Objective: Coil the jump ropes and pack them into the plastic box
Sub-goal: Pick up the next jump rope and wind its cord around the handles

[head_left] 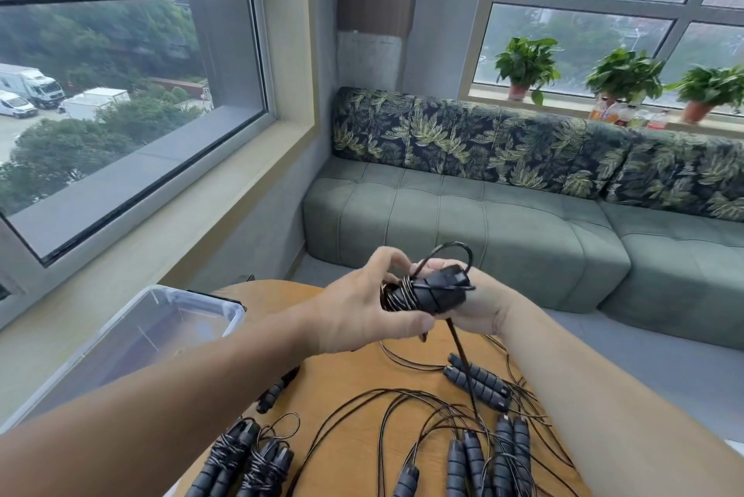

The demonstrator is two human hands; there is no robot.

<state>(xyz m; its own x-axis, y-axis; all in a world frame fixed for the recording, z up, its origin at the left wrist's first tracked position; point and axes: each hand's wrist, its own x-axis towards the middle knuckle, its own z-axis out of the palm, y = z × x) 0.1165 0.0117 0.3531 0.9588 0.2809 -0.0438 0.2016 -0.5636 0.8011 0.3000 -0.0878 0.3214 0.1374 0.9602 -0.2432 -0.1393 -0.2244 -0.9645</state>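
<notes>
Above the round wooden table [342, 408] I hold a black jump rope [430, 291] with its cord wound around the paired handles. My left hand [362, 311] pinches the cord at the bundle's left side. My right hand [475, 303] grips the handles from behind; a loop of cord arches over them and a loose end hangs down. Two coiled ropes [245, 464] lie at the table's front left. Several uncoiled ropes [479, 379] with tangled cords lie at the right. The clear plastic box [157, 319] stands at the left, open, nothing visible inside.
A lone black handle [277, 388] lies near the box. Behind the table runs a green sofa [463, 230] with leaf-print cushions. Potted plants [527, 65] and bottles stand on the far windowsill. A large window is at the left.
</notes>
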